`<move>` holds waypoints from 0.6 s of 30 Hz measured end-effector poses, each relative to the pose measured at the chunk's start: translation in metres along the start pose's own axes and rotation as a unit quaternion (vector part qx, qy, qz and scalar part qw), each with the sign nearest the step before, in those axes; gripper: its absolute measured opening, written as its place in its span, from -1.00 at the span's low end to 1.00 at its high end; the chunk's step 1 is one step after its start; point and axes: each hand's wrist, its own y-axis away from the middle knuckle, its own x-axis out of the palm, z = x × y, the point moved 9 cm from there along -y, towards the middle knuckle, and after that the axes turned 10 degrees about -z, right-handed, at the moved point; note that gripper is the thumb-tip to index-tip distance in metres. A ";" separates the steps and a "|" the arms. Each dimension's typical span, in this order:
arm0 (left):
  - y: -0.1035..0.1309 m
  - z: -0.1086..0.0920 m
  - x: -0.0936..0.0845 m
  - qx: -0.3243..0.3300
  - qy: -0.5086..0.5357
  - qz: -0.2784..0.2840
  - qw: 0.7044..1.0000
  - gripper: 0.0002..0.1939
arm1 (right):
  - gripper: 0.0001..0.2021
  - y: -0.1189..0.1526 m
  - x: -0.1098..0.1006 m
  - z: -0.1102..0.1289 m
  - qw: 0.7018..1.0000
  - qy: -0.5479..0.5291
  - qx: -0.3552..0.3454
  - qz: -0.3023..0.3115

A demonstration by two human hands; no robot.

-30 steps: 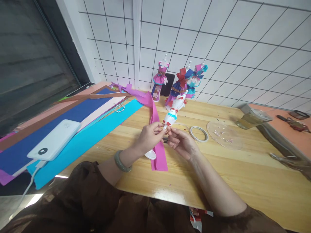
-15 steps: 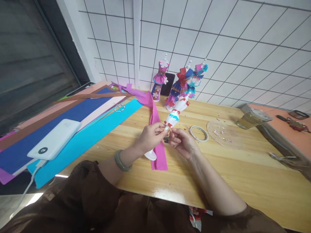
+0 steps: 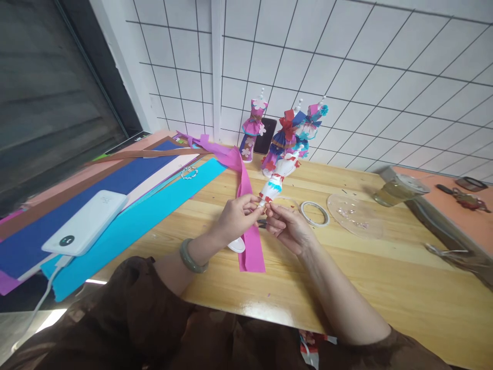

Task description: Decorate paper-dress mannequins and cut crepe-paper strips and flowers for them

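A small white dress-form figure [image 3: 274, 185] with red and light-blue crepe trim is held up in the middle, tilted away from me. My left hand [image 3: 239, 218] pinches its narrow lower end. On the other side, my right hand [image 3: 288, 226] has thumb and forefinger closed on the red trim at the same end. Beneath my left wrist shows a white round base [image 3: 236, 245], partly hidden, so I cannot tell whether it belongs to the figure. A magenta crepe paper strip [image 3: 252, 252] runs under my hands. A dark tool [image 3: 262, 223] lies between them, mostly covered.
Several decorated dress figures [image 3: 287, 136] stand by the tiled wall, near a phone [image 3: 265, 136]. Rightward lie a tape roll [image 3: 315, 214], a clear dish [image 3: 356, 216] of beads and a lidded cup [image 3: 398, 190]. Coloured crepe sheets [image 3: 142, 216], a power bank [image 3: 85, 222] and a beaded bracelet [image 3: 189, 172] are left.
The dress-form figure and both hands have shifted very slightly left and down. Both hands keep their pinch at its lower end. The other things stay where they were.
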 end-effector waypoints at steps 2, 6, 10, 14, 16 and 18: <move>0.001 0.000 0.001 0.013 -0.019 0.000 1.000 -0.74 | -0.89 -0.001 -0.002 -0.001 1.000 -0.009 0.001 -0.006; 0.002 -0.002 0.001 0.041 -0.062 -0.007 0.997 -0.76 | -0.90 -0.004 -0.007 -0.005 0.999 -0.030 0.018 -0.025; 0.004 -0.001 0.004 0.028 -0.044 0.003 0.999 -0.77 | -0.91 -0.005 -0.011 -0.004 0.998 -0.019 0.008 -0.053; 0.003 0.003 0.007 -0.028 0.013 0.023 0.999 -0.75 | -0.89 -0.004 -0.012 0.002 0.996 0.028 -0.032 -0.072; 0.001 0.004 0.006 -0.056 0.036 0.027 0.997 -0.74 | -0.88 -0.004 -0.013 0.004 0.995 0.052 -0.048 -0.075; -0.001 0.005 0.003 -0.079 0.059 0.026 0.995 -0.72 | -0.88 -0.003 -0.012 0.006 0.994 0.065 -0.057 -0.070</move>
